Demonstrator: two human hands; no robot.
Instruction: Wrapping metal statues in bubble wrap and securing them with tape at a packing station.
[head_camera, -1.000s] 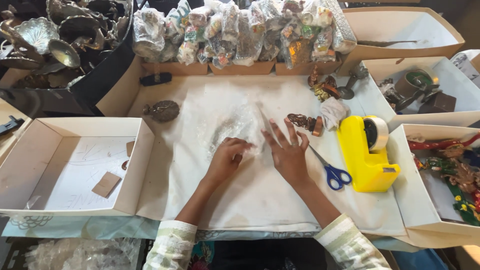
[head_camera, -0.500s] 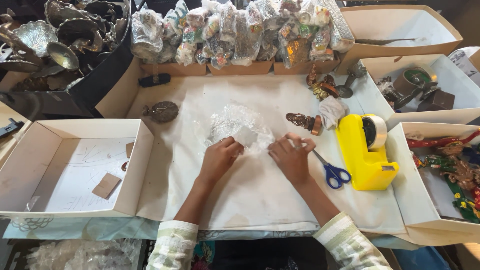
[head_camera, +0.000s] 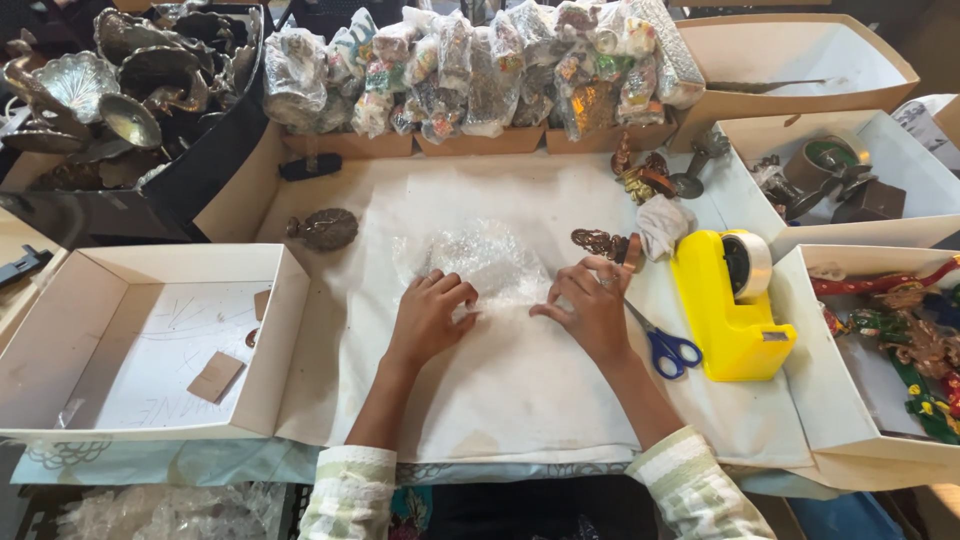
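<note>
White table sheet (head_camera: 520, 400): scissors (head_camera: 665, 348), yellow tape dispenser (head_camera: 733, 300) beside bubble wrap (head_camera: 480, 262).

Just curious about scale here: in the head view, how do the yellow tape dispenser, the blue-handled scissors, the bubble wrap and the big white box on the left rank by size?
1. White box
2. Bubble wrap
3. Tape dispenser, close to the wrap, so unsure
4. Scissors

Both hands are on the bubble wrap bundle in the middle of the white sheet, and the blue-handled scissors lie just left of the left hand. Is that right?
Not quite. In the head view the blue-handled scissors lie to the right of the right hand, between it and the yellow tape dispenser. The rest holds: the left hand and the right hand both rest on the bubble wrap bundle on the white sheet.
</note>
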